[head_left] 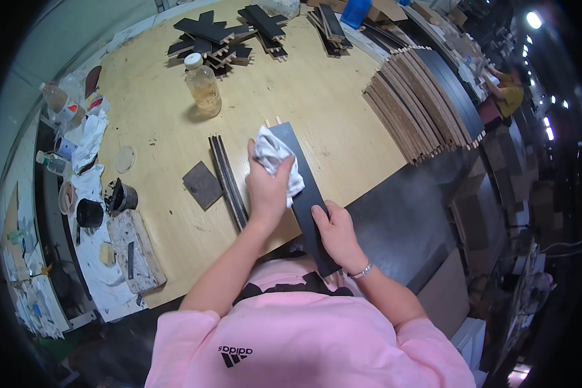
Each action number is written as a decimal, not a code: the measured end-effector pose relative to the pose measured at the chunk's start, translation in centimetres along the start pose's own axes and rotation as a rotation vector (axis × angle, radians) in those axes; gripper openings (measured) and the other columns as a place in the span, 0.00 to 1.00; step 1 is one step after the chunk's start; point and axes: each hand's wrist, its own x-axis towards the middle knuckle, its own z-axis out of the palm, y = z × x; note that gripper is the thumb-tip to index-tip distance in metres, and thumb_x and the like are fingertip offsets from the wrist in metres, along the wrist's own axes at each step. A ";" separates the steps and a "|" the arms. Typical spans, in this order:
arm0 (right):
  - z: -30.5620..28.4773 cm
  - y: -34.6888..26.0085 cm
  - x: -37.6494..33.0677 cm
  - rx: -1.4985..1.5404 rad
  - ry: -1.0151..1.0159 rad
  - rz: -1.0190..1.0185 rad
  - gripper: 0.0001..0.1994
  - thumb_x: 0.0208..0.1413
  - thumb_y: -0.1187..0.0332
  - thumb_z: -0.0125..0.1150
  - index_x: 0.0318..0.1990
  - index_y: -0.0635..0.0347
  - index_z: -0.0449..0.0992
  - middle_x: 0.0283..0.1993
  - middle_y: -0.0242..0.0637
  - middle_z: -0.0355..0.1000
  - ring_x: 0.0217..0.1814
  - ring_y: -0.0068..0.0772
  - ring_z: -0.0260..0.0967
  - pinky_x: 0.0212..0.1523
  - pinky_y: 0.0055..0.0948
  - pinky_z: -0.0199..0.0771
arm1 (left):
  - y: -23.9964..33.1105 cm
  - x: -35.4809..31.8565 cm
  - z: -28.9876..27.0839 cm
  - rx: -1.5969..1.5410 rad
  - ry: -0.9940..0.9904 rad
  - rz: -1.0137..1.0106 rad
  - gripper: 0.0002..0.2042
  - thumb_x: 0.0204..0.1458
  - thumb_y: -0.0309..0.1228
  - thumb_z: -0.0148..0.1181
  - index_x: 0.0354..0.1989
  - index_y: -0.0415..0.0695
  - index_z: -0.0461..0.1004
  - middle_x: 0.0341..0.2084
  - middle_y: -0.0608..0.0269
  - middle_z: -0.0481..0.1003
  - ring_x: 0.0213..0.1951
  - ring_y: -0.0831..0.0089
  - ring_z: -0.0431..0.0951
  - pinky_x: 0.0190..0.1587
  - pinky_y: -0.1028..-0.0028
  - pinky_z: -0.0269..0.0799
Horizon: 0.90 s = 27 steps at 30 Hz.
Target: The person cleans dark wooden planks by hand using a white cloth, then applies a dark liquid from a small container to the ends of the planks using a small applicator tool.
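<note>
A long black board (309,184) with wooden dowels at its ends lies slantwise over the table's front edge, its near end by my waist. My left hand (268,194) is closed on a crumpled white cloth (275,152) and presses it against the board's far part. Nearer to me, my right hand (337,234) grips the board's right edge, thumb on top. Left of the board lie narrow dark strips (225,178) side by side and a dark square piece (203,185). Farther off stands a clear bottle (204,94) with a white cap and yellowish liquid.
Crisscrossed black boards (204,32) lie at the back of the pale table (149,97). A long row of stacked boards (414,107) fills the right side. Black cups (121,196), a stained block (138,249) and bottles line the left. Another person (509,97) works far right.
</note>
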 end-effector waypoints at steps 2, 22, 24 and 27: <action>-0.2 -0.2 -0.4 -0.122 0.003 0.018 0.17 0.62 0.62 0.55 0.30 0.71 0.68 0.20 0.54 0.66 0.22 0.50 0.66 0.26 0.41 0.64 | 0.4 0.9 -0.5 -0.009 -0.055 -0.107 0.41 0.54 0.38 0.63 0.69 0.30 0.46 0.32 0.44 0.79 0.34 0.58 0.82 0.38 0.66 0.75; -0.9 -0.3 -3.2 -0.130 -0.092 0.024 0.15 0.57 0.64 0.60 0.30 0.70 0.71 0.22 0.58 0.68 0.27 0.60 0.70 0.28 0.45 0.66 | 2.1 5.3 -3.6 0.561 -0.330 0.577 0.28 0.53 0.44 0.59 0.64 0.51 0.66 0.62 0.64 0.68 0.68 0.61 0.60 0.67 0.37 0.38; -0.5 1.3 -3.3 -0.085 -0.081 0.024 0.14 0.57 0.64 0.60 0.31 0.70 0.71 0.23 0.58 0.69 0.28 0.60 0.70 0.29 0.45 0.66 | 2.2 4.0 -3.0 0.621 -0.381 0.543 0.30 0.53 0.44 0.61 0.65 0.51 0.63 0.62 0.64 0.68 0.68 0.61 0.60 0.68 0.40 0.35; -0.6 2.1 -3.1 -0.077 -0.079 0.045 0.14 0.57 0.64 0.60 0.33 0.71 0.73 0.24 0.57 0.70 0.29 0.58 0.71 0.31 0.44 0.67 | 2.5 -1.2 -2.5 0.565 -0.605 0.721 0.30 0.54 0.42 0.60 0.66 0.50 0.63 0.60 0.61 0.70 0.68 0.62 0.59 0.69 0.40 0.34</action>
